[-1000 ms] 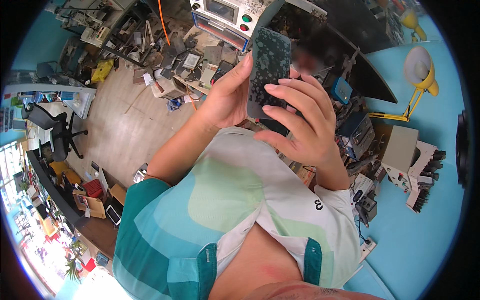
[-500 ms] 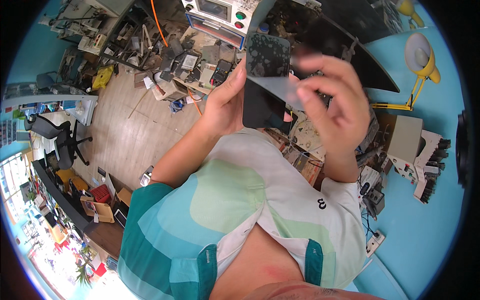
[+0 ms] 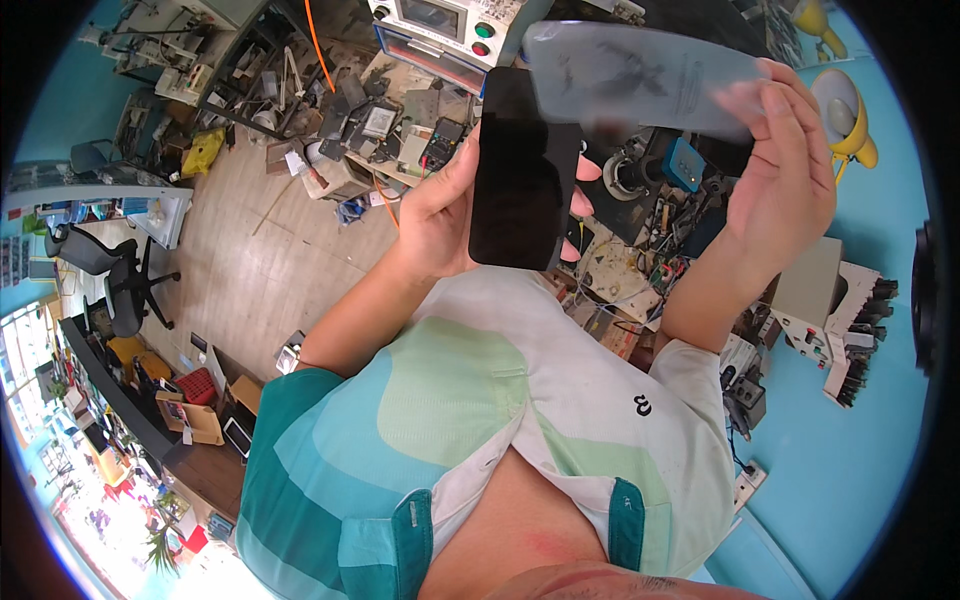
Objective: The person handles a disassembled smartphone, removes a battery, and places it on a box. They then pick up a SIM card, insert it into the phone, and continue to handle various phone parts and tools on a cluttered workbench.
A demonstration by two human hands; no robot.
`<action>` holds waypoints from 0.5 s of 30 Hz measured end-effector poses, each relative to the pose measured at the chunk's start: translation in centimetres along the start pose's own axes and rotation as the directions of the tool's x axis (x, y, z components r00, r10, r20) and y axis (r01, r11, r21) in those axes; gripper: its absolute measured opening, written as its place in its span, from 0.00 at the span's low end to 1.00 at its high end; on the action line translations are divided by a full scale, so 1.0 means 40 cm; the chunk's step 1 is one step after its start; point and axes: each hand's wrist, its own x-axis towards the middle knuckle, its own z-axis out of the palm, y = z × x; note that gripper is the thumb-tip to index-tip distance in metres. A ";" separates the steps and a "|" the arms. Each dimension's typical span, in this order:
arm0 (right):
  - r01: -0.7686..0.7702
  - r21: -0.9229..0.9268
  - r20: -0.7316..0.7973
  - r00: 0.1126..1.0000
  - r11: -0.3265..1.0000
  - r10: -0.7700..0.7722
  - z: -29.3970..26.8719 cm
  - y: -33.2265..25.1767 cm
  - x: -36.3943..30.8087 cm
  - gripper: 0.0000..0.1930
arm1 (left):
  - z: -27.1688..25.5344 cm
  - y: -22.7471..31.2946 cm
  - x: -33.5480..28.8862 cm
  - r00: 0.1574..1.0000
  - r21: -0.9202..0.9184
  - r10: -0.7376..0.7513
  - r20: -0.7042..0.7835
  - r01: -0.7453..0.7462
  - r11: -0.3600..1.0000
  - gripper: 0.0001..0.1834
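My left hand [image 3: 440, 215] is closed round a black smartphone [image 3: 520, 190], thumb along its left edge and fingertips showing past its right edge. The phone's dark, glossy face is turned up toward me. Up and to the right, my right hand [image 3: 785, 170] pinches the right end of a translucent, cloudy protective film [image 3: 640, 80] between thumb and fingers. The film stretches leftward, slightly curved, and its left end overlaps the phone's upper right corner in the view. Whether the two touch there, I cannot tell.
Beyond the hands is a cluttered workbench with a white machine [image 3: 450, 30] with green and red buttons, a multimeter [image 3: 440, 140] and a blue square device [image 3: 684, 164]. A yellow desk lamp [image 3: 845, 115] stands at the right wall. An office chair [image 3: 115, 270] is on the floor at left.
My right hand has moved up and right, drawing the film off the phone's face. The bubbly patches seen on the upper phone are gone, leaving it plain black.
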 end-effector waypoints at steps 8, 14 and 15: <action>0.125 -0.032 -0.157 0.979 0.992 -0.128 -0.023 -0.038 0.009 0.11 | 0.014 0.009 -0.002 0.999 -0.014 -0.004 0.037 0.005 1.000 0.40; 0.207 -0.146 -0.223 0.946 0.967 -0.237 -0.031 -0.049 -0.004 0.11 | 0.012 0.013 0.000 0.998 0.027 -0.011 0.061 0.010 1.000 0.41; 0.215 -0.172 -0.244 0.936 0.961 -0.253 -0.027 -0.048 -0.004 0.11 | 0.011 0.013 -0.001 0.998 0.019 -0.006 0.060 0.005 1.000 0.41</action>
